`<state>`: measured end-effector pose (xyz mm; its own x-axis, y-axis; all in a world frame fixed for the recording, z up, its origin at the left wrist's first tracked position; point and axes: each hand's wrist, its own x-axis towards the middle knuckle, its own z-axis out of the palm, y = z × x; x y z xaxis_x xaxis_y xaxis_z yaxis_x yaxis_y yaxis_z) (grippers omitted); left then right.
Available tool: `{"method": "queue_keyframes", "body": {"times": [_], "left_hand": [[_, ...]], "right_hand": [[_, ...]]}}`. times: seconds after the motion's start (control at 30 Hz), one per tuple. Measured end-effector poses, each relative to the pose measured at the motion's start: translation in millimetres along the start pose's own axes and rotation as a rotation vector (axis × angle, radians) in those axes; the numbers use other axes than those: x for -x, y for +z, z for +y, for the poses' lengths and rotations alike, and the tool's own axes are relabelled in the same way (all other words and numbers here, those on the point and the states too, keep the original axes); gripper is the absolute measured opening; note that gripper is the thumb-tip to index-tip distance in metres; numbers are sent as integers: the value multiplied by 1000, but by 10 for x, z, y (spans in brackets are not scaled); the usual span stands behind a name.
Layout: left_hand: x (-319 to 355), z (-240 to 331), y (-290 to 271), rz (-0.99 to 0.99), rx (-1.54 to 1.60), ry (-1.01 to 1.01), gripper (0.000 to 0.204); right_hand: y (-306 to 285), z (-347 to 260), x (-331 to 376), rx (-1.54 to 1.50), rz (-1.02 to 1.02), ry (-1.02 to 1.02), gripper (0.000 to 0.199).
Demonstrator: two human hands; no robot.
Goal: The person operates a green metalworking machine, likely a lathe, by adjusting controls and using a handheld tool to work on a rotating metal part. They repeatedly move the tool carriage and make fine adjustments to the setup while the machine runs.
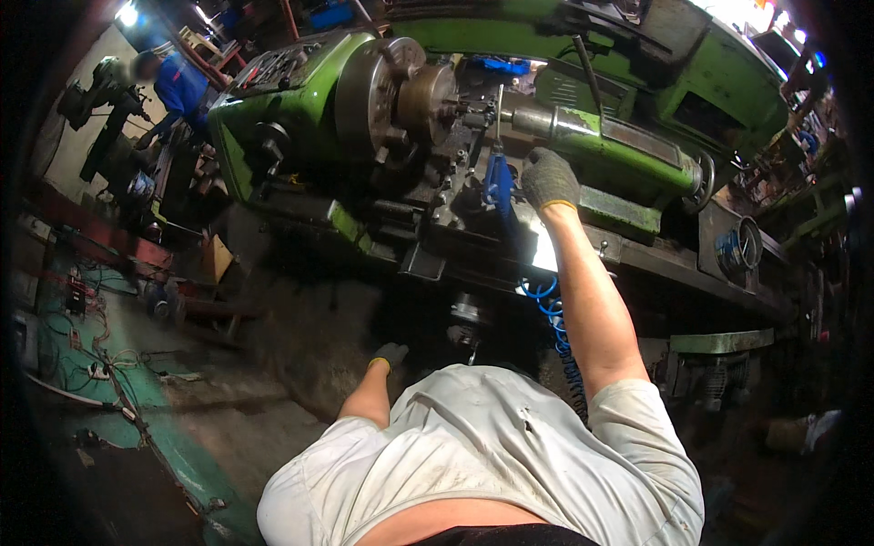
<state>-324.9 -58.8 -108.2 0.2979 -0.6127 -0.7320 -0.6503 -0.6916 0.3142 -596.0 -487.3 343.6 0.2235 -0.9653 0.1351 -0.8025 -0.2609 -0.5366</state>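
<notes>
A green metal lathe stands before me. My right hand, in a dark knit glove, reaches forward over its carriage. The fingers are curled closed; what they hold, if anything, is hidden behind the glove. Just left of this hand is a blue air blow gun with a thin nozzle pointing up. A coiled blue hose hangs below it. The steel chuck carries a round brownish workpiece. Low by my left side hangs my left hand, gloved too, its fingers lost in shadow.
The tailstock has an upright lever and a handwheel. A drill press and a person in blue are at the far left. Cables lie on the green floor strip at left.
</notes>
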Motion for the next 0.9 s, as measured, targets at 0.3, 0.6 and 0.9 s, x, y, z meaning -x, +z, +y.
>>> {"method": "queue_keyframes", "body": {"times": [0.3, 0.6, 0.9], "left_hand": [[314, 202, 135, 87, 104, -152, 65], [480, -89, 215, 226, 117, -322, 66], [-476, -449, -146, 7, -149, 208, 47]], "right_hand": [[10, 53, -25, 31, -26, -123, 29], [52, 62, -66, 91, 3, -184, 34], [-79, -74, -60, 220, -138, -21, 40]]}}
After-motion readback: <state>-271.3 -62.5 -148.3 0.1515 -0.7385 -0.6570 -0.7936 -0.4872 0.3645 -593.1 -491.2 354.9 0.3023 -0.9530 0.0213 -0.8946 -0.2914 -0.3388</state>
